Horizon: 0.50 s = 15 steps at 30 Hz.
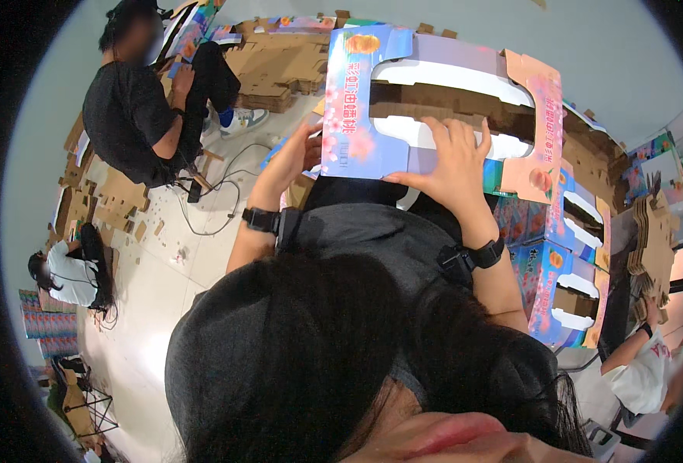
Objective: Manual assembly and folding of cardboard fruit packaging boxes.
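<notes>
A printed cardboard carton (355,158), blue at the left and peach at the right, lies across my lap. Its top has a long cut-out with white-edged flaps (403,131), and brown cardboard shows inside. My left hand (301,150) grips the carton's left end, its fingers partly hidden behind the blue panel. Over the near side of the cut-out, my right hand (456,158) lies with fingers spread, the thumb touching the blue panel's near edge. Black bands circle both my wrists.
Finished-looking cartons (561,297) are stacked close at my right. Flat brown cardboard (272,69) is piled ahead. A person in black (137,116) sits front left, near cables (233,189) on the floor. Another in white (71,266) sits farther left; a third person's sleeve (642,378) shows at right.
</notes>
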Available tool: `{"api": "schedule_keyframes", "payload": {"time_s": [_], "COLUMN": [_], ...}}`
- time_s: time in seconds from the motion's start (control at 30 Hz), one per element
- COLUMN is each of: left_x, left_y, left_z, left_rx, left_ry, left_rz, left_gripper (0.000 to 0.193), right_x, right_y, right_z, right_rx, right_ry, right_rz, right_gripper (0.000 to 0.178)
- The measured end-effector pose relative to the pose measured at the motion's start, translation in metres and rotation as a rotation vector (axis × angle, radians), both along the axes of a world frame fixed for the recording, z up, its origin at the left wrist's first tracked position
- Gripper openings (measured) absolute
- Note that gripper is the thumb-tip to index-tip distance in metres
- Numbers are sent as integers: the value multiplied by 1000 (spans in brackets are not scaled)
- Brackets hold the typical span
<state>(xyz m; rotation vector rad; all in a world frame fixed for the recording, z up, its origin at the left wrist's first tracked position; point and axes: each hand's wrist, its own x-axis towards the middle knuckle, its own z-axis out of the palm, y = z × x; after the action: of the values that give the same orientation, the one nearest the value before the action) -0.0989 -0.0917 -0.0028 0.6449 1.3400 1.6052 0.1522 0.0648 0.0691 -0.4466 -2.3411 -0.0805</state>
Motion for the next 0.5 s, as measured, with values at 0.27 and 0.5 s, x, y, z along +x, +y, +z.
{"api": "schedule_keyframes", "payload": {"time_s": [0.27, 0.5], "left_x": [-18, -13], "left_y": [-15, -15], "left_z": [-2, -6], "left_rx": [19, 0], "left_ry": [343, 349], "left_rz": [-234, -128], "left_gripper": [59, 59], "right_x": [4, 3], "right_y": [-10, -22], "right_z": [4, 5], "right_rx": [-40, -95], "right_ry": [-21, -34], "right_rz": [4, 20], "right_gripper": [95, 94]}}
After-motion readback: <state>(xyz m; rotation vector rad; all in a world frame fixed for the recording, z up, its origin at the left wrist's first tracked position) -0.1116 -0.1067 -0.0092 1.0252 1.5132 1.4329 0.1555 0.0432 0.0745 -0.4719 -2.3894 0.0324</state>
